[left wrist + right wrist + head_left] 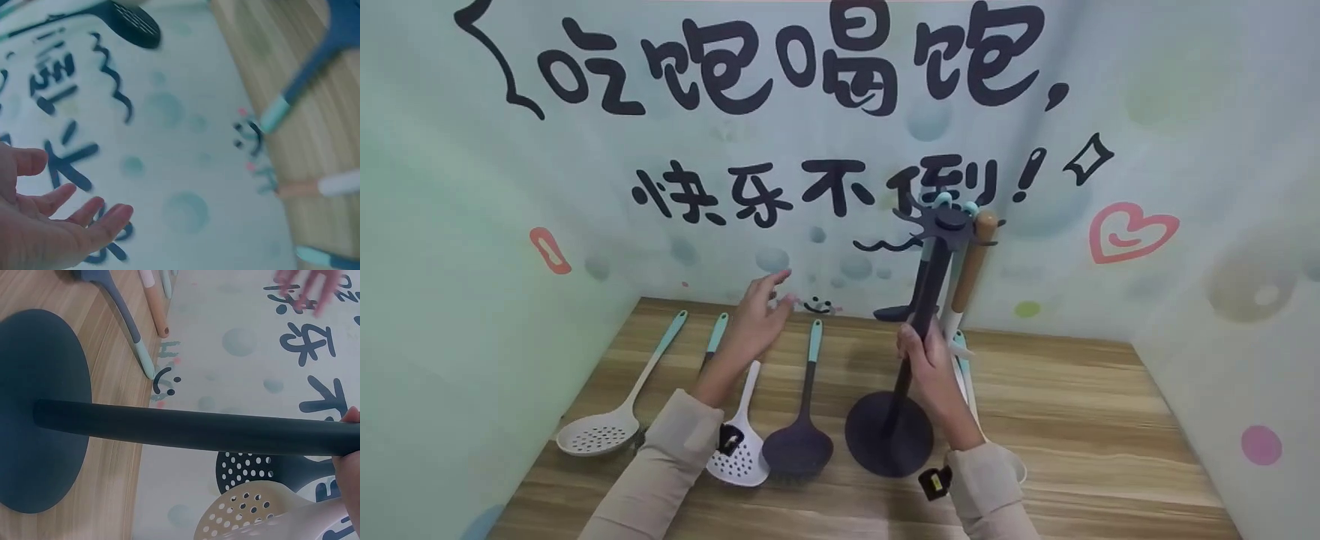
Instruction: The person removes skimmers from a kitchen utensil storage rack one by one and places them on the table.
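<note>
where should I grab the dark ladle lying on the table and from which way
Grip the dark ladle by its pale blue handle end, coming from above. The slim handle lies flat with free wood on both sides, while the bowl is wide and sits close beside the white slotted turner.

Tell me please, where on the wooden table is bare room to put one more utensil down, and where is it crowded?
The widest bare patch of the wooden table lies between the dark stand, held by the right hand, and the right wall. The front edge is also bare. It is crowded on the left: skimmer, slotted turner and dark ladle lie close together under the left hand.
</note>
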Action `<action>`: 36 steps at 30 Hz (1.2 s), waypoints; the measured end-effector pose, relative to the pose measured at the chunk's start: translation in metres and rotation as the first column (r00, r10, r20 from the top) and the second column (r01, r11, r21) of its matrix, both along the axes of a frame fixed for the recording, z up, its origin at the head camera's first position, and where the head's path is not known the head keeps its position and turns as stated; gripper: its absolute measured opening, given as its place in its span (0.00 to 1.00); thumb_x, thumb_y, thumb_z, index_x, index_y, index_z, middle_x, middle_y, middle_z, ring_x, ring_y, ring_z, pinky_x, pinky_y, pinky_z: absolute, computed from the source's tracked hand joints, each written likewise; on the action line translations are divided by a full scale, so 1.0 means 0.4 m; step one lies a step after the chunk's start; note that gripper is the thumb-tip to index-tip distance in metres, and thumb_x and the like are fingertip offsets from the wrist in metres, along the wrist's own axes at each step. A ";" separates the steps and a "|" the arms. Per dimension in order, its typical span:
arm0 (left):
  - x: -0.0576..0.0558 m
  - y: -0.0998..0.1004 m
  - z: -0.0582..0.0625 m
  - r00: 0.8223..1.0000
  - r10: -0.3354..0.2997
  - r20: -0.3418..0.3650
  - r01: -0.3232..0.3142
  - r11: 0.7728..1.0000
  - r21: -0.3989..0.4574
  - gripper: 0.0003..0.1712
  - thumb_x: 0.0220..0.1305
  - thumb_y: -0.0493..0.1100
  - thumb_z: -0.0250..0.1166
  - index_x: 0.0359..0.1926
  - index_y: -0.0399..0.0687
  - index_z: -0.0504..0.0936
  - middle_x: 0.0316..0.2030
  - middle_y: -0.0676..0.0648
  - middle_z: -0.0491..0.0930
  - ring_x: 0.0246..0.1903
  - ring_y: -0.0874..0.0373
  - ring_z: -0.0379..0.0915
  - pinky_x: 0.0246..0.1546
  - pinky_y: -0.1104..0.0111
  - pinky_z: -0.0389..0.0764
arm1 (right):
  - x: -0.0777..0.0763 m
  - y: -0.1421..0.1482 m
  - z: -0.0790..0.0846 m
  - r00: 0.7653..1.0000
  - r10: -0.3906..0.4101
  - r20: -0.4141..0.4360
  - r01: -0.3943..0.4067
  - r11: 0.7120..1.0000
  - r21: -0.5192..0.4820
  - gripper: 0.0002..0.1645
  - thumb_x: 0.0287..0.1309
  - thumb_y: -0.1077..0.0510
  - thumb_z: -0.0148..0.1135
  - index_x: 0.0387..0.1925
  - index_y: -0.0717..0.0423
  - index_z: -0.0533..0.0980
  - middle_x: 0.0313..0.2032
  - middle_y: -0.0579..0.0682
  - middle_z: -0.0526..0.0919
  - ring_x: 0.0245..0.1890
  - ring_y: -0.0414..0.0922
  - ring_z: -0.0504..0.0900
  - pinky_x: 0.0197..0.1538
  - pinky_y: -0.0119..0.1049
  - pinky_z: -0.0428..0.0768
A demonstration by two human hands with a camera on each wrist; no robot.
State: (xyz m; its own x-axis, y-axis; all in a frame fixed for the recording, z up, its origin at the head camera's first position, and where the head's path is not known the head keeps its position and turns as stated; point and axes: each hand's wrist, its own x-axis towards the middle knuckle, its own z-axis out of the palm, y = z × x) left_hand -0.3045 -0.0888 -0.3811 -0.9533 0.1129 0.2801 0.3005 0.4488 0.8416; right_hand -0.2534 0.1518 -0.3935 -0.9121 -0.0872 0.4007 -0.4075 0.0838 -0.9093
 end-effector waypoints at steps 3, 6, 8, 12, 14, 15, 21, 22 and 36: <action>0.023 0.054 0.032 0.996 -0.079 -0.044 0.083 0.992 0.095 0.24 0.71 0.44 0.49 0.64 0.41 0.64 0.60 0.38 0.66 0.59 0.45 0.65 0.60 0.55 0.67 | 0.001 0.001 0.002 1.000 -0.007 0.008 0.007 1.000 -0.003 0.05 0.69 0.63 0.42 0.35 0.60 0.62 0.26 0.56 0.65 0.26 0.40 0.67 0.33 0.34 0.66; 0.044 0.099 0.058 0.984 -0.161 -0.081 0.173 0.971 0.166 0.22 0.71 0.45 0.48 0.62 0.43 0.66 0.59 0.42 0.69 0.58 0.50 0.67 0.58 0.59 0.70 | 0.003 0.001 0.004 1.000 -0.014 0.020 0.013 1.000 0.005 0.06 0.70 0.61 0.42 0.35 0.60 0.62 0.27 0.58 0.65 0.27 0.41 0.67 0.34 0.37 0.67; 0.057 0.126 0.073 0.972 -0.209 -0.107 0.227 0.954 0.196 0.21 0.72 0.46 0.48 0.61 0.43 0.67 0.58 0.44 0.71 0.58 0.52 0.68 0.58 0.59 0.70 | 0.005 0.001 0.006 0.999 -0.020 0.031 0.020 1.000 0.010 0.06 0.70 0.60 0.43 0.35 0.59 0.63 0.27 0.59 0.65 0.28 0.41 0.67 0.34 0.38 0.66; 0.074 0.175 0.094 0.946 -0.285 -0.155 0.314 0.923 0.223 0.21 0.72 0.45 0.47 0.61 0.42 0.68 0.57 0.44 0.72 0.57 0.54 0.68 0.57 0.60 0.71 | 0.005 0.001 0.008 0.999 -0.023 0.037 0.022 1.000 0.018 0.06 0.70 0.61 0.42 0.37 0.60 0.63 0.28 0.62 0.65 0.28 0.42 0.68 0.34 0.35 0.67; 0.078 0.199 0.101 0.932 -0.319 -0.170 0.353 0.905 0.239 0.21 0.72 0.44 0.46 0.61 0.41 0.68 0.56 0.44 0.73 0.57 0.55 0.69 0.57 0.62 0.71 | 0.005 0.002 0.007 0.999 -0.020 0.030 0.020 1.000 0.016 0.05 0.70 0.62 0.42 0.37 0.61 0.63 0.28 0.60 0.65 0.28 0.41 0.68 0.33 0.32 0.67; 0.079 0.211 0.103 0.925 -0.335 -0.180 0.372 0.895 0.247 0.20 0.72 0.44 0.46 0.61 0.41 0.68 0.56 0.44 0.74 0.57 0.55 0.69 0.57 0.62 0.71 | -0.001 0.004 0.001 1.000 -0.015 0.026 0.015 1.000 0.011 0.05 0.70 0.62 0.41 0.37 0.61 0.63 0.28 0.59 0.66 0.28 0.41 0.68 0.33 0.32 0.67; 0.080 0.284 0.113 0.882 -0.429 -0.193 0.470 0.816 0.336 0.20 0.72 0.41 0.46 0.61 0.41 0.66 0.56 0.42 0.72 0.56 0.53 0.70 0.57 0.66 0.71 | -0.041 0.022 -0.046 1.000 -0.002 -0.011 0.002 1.000 0.013 0.04 0.70 0.61 0.41 0.40 0.58 0.63 0.28 0.51 0.66 0.28 0.44 0.68 0.32 0.37 0.66; 0.079 0.296 0.115 0.877 -0.441 -0.188 0.480 0.801 0.358 0.19 0.72 0.40 0.46 0.61 0.40 0.65 0.55 0.40 0.72 0.55 0.52 0.70 0.56 0.65 0.71 | -0.042 0.023 -0.048 1.000 -0.004 -0.019 0.004 1.000 0.021 0.04 0.70 0.61 0.41 0.40 0.58 0.63 0.28 0.51 0.66 0.28 0.45 0.68 0.33 0.38 0.67; 0.034 0.403 0.086 0.858 -0.424 -0.288 0.510 0.765 0.393 0.31 0.66 0.62 0.42 0.40 0.34 0.64 0.24 0.51 0.65 0.23 0.59 0.64 0.26 0.73 0.66 | -0.032 0.031 -0.060 1.000 -0.024 0.003 0.024 0.994 0.104 0.31 0.72 0.56 0.37 0.70 0.63 0.44 0.68 0.57 0.55 0.64 0.44 0.58 0.60 0.23 0.62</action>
